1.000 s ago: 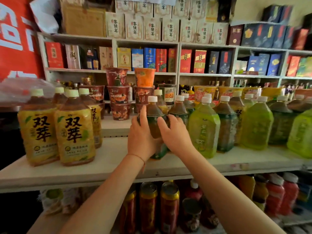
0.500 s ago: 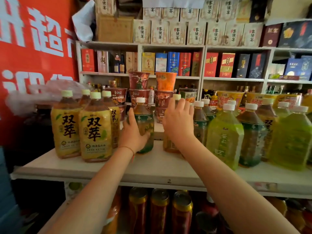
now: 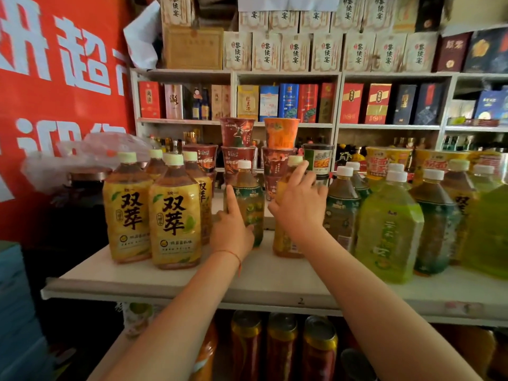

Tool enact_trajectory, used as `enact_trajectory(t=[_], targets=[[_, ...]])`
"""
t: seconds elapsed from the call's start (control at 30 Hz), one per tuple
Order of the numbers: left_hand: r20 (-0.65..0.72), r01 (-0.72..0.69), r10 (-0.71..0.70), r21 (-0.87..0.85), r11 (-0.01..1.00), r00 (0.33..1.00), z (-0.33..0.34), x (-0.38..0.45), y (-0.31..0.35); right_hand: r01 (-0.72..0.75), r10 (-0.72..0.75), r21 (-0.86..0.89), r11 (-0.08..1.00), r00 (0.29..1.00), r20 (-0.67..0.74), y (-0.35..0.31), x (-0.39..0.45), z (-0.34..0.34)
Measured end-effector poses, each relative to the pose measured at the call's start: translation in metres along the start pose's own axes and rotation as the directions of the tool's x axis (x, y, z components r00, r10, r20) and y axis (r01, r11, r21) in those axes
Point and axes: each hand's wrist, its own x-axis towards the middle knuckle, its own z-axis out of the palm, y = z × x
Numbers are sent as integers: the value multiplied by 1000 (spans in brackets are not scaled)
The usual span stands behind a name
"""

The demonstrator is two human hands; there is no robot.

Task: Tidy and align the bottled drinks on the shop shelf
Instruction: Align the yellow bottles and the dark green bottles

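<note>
Here the left hand [image 3: 232,232] curls its fingers [image 3: 233,200] and thumb round the lower body of a green-labelled bottle [image 3: 246,204], likely to steady it upright while it is nudged into line. The right hand [image 3: 301,207] lies flat with straight fingers [image 3: 299,171] against an amber bottle [image 3: 286,244] just behind them, gripping nothing, probably pushing it. Left of the left hand stand yellow-labelled bottles [image 3: 176,224]; right of the right hand, the green bottles [image 3: 389,232], all on the shelf [image 3: 192,287].

Both forearms were bare, no sleeves; left hand [image 3: 232,233] had a thin red string bracelet [image 3: 232,255] at the wrist, well behind the fingers; right hand [image 3: 299,209] wore nothing.
</note>
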Motion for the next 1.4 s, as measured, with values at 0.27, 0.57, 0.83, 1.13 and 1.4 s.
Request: enact_trajectory(t=[0.27,0.57,0.83,1.13,1.4], targets=[[127,115,-24,-783,611,992,-12,6,-1,147,-138,280,948,989,-52,-6,-35,-34],[-609,-513,249,-306,802,753,-45,-23,-29,233,-180,557,797,972,-149,-41,-46,-19],[-515,-446,455,150,882,726,-47,-24,-54,268,-135,518,812,950,-280,-85,-31,11],[-304,-359,541,488,795,784,-39,-13,-69,275,-170,475,836,953,-252,-68,-7,11],[-318,-343,520,472,812,793,-33,-11,-69,-338,86,701,628,925,370,-37,12,34]])
